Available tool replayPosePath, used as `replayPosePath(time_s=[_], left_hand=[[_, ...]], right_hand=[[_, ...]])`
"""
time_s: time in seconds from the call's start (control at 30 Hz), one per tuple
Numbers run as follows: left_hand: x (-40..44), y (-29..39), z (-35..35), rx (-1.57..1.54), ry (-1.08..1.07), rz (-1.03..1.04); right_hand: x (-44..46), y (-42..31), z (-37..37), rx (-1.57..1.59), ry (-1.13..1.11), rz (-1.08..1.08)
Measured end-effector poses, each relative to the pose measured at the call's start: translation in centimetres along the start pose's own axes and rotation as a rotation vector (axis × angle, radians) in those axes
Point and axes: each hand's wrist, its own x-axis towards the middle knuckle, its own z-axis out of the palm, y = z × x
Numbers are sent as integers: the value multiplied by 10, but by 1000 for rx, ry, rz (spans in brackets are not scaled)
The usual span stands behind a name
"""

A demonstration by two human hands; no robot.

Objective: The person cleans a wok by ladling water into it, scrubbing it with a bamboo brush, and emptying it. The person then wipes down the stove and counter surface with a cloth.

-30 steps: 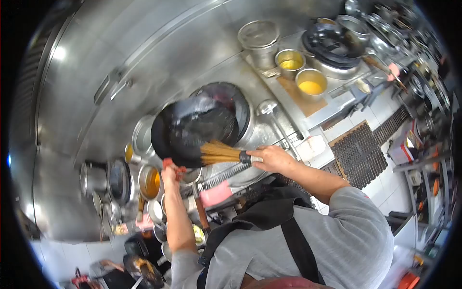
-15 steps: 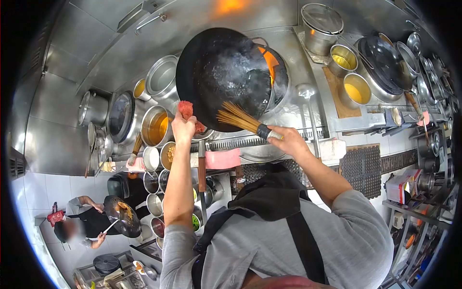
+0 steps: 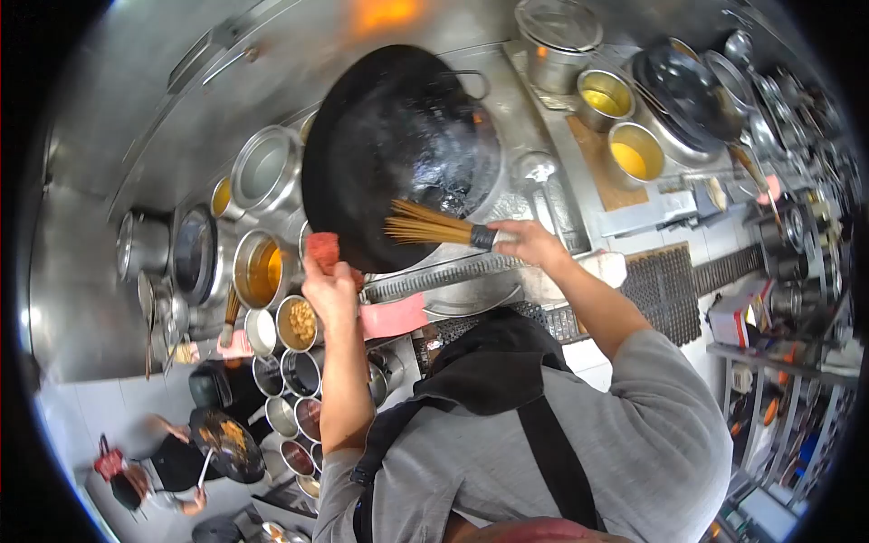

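Note:
A large black wok (image 3: 362, 163) tilts over the stove, with shiny liquid and faint steam at its right side. My left hand (image 3: 331, 291) grips a red cloth (image 3: 323, 249) at the wok's lower left rim. In my right hand (image 3: 527, 242) is the dark-bound handle of a bamboo brush (image 3: 425, 224). The brush's bristles spread over the wok's lower part. Whether they touch the metal I cannot tell.
Metal pots with yellow liquid (image 3: 636, 152) stand at the right, beside another wok (image 3: 692, 95). A ladle (image 3: 536, 172) lies on the steel counter. Pots (image 3: 262, 269) and food containers (image 3: 297, 323) line the left. A co-worker (image 3: 136, 484) holds a wok (image 3: 226, 443) at lower left.
The wok was lower and flatter, then rose and tilted with my left hand. Flames seen beneath it half a second ago are now mostly hidden. The brush remains in my right hand.

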Motion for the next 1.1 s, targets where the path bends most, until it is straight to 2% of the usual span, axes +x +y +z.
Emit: replayPosePath(time_s=[0.03,0.07,0.1,0.13,0.17,0.2,0.23,0.3,0.37,0.43,0.5,0.57,0.6,0.67,0.7,0.8,0.83,0.87,0.9,0.93,0.97,1.03,1.1], left_hand=[[4,-11,7,50,46,44],[7,22,-3,-27,-50,-242],[11,-16,7,27,16,-128],[12,-23,8,86,11,-25],[15,-58,20,-81,7,-7],[14,-36,18,-455,-123,-261],[21,-105,38,-420,-95,-237],[14,-68,40,-422,-214,-512],[11,-99,68,-440,-267,-664],[2,-96,95,-708,-230,-773],[-7,-105,123,-623,-329,-795],[-8,-104,143,-669,-411,-827],[-7,-99,151,-683,-413,-812],[-1,-98,158,-880,-446,-857],[2,-99,161,-884,-449,-847],[6,-118,177,-917,-631,-973],[6,-117,175,-906,-628,-971],[2,-103,172,-895,-597,-938],[-3,-91,170,-880,-569,-907],[-5,-83,169,-879,-575,-914],[-5,-81,165,-881,-581,-917],[-2,-94,168,-907,-621,-921],[-6,-101,160,-941,-538,-930]], right_hand=[[-6,9,-15,-7,27,18],[-12,16,-33,-41,135,156],[-22,21,-50,-76,252,301],[-30,20,-61,-105,371,386],[-41,41,-65,-319,528,250],[-59,42,-77,-170,545,315],[-77,39,-84,-11,566,367],[-106,7,-96,244,402,682],[-124,34,-61,163,528,381],[-126,26,-31,11,480,416],[-120,47,19,-207,555,332],[-112,55,54,-375,544,441],[-111,67,66,-381,561,434],[-108,81,83,-425,453,440],[-110,87,81,-425,463,437],[-138,86,45,-362,302,472],[-148,116,51,-483,332,509],[-165,113,46,-583,456,506],[-178,120,43,-575,340,601],[-187,100,34,-427,224,705],[-189,113,39,-322,165,729],[-185,125,51,-310,298,675],[-180,113,53,-329,350,707]])
